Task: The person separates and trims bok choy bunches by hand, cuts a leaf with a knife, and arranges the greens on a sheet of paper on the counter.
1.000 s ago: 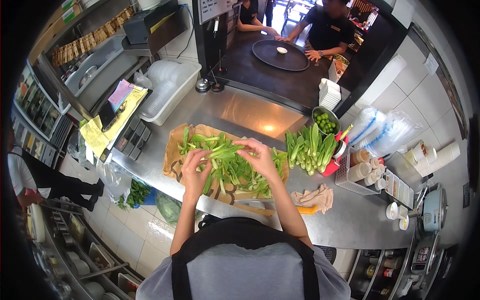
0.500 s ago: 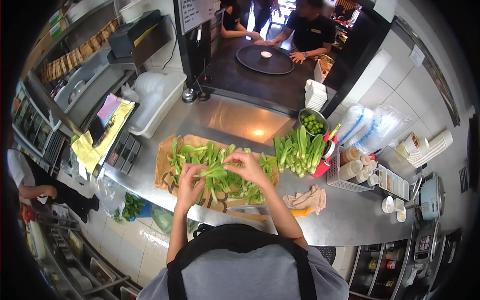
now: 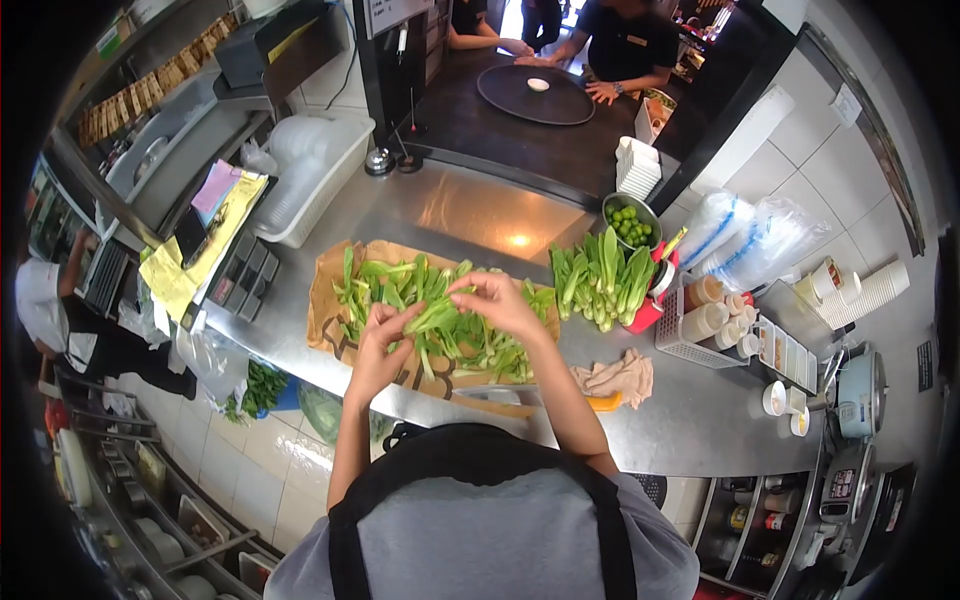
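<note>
Both my hands are above a sheet of brown paper (image 3: 325, 305) spread with loose leafy greens (image 3: 385, 280) that look like bok choy. Between them is a piece of bok choy (image 3: 432, 318), its base end toward my left hand (image 3: 380, 348) and its upper part at my right hand (image 3: 498, 303). The fingers of each hand are pinched on it. Right of the paper lies a pile of bok choy (image 3: 603, 280). A knife with a yellow handle (image 3: 605, 402) rests along the paper's near edge, next to a crumpled cloth (image 3: 622, 378).
Beyond the pile stand a bowl of limes (image 3: 632, 222) and a basket of sauce bottles (image 3: 703, 320). A white tub (image 3: 315, 175) and an order-slip stand (image 3: 215, 235) are at left. Across the pass, people stand by a round tray (image 3: 535, 95). Another person (image 3: 50, 310) is at far left.
My hands have shifted slightly, and the bok choy between them is turned to a steeper slant. The person at far left has moved and reaches an arm up. The whole view has tilted a little.
</note>
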Demonstrator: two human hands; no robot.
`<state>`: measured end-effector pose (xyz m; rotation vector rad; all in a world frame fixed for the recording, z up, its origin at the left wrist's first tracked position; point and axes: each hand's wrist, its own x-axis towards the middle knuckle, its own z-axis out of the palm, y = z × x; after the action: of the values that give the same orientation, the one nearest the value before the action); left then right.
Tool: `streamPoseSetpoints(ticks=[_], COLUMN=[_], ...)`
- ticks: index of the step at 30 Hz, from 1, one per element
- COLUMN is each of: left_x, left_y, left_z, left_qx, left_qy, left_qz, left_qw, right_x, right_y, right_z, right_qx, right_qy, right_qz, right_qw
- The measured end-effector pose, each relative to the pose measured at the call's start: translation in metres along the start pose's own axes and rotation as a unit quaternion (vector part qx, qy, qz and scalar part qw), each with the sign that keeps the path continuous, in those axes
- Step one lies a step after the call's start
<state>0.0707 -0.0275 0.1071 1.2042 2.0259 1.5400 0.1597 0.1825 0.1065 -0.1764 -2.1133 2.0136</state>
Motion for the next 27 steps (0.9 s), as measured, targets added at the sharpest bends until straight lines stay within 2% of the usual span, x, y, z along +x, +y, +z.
streamPoseSetpoints(ticks=[4, 7, 17, 20, 23, 27], left_x=[0.001, 0.0, 0.003, 0.004, 0.008, 0.017], left_y=[0.005, -0.005, -0.005, -0.009, -0.008, -0.001], left_z=[0.001, 0.001, 0.001, 0.003, -0.001, 0.0], left_qx=[-0.059, -0.036, -0.106, -0.138, -0.159, -0.199], left_qy=[0.005, 0.01, 0.043, 0.061, 0.075, 0.091], left_qz=[-0.03, -0.014, -0.027, -0.048, -0.032, -0.03], left_qw=[0.998, 0.999, 0.993, 0.987, 0.984, 0.975], right_x=[-0.001, -0.004, -0.007, -0.007, -0.01, -0.013], right_y=[-0.005, -0.011, 0.009, 0.009, 0.005, -0.015], right_z=[0.0, 0.001, -0.001, 0.003, 0.003, 0.002], right_qx=[0.059, 0.066, -0.044, -0.021, -0.034, 0.056], right_qy=[0.014, 0.012, 0.016, 0.018, 0.025, 0.055], right_qz=[0.03, 0.026, -0.03, -0.056, -0.034, -0.043], right_qw=[0.998, 0.997, 0.998, 0.998, 0.999, 0.996])
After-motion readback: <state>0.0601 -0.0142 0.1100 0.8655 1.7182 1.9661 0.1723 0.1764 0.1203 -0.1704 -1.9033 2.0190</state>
